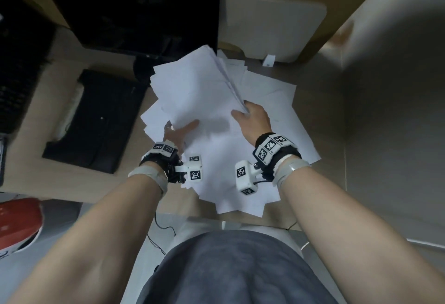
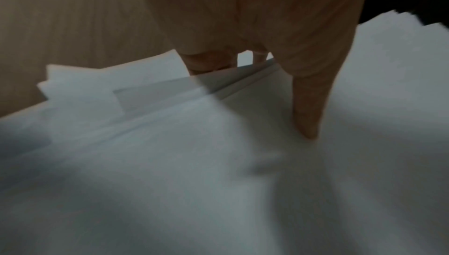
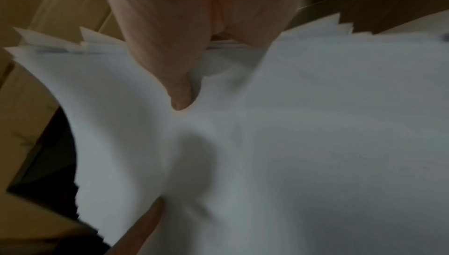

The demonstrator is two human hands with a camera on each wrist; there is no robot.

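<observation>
A thick, uneven sheaf of white paper (image 1: 197, 92) is lifted and tilted above the desk, its edges fanned out. My left hand (image 1: 179, 131) grips its near-left edge, thumb lying on top and fingers underneath. My right hand (image 1: 250, 116) grips its near-right edge the same way. In the left wrist view the thumb (image 2: 308, 105) presses on the top sheet (image 2: 218, 182). The right wrist view shows my thumb (image 3: 179, 90) on the paper (image 3: 291, 144), with the stacked edges under it. More loose white sheets (image 1: 272, 159) lie spread on the desk beneath.
A black keyboard (image 1: 96, 123) lies on the wooden desk (image 1: 72, 183) at the left. A dark monitor (image 1: 144, 7) stands behind the paper. A white panel (image 1: 272, 24) leans at the back and a beige wall (image 1: 397, 87) closes the right. A red object (image 1: 16, 222) sits at lower left.
</observation>
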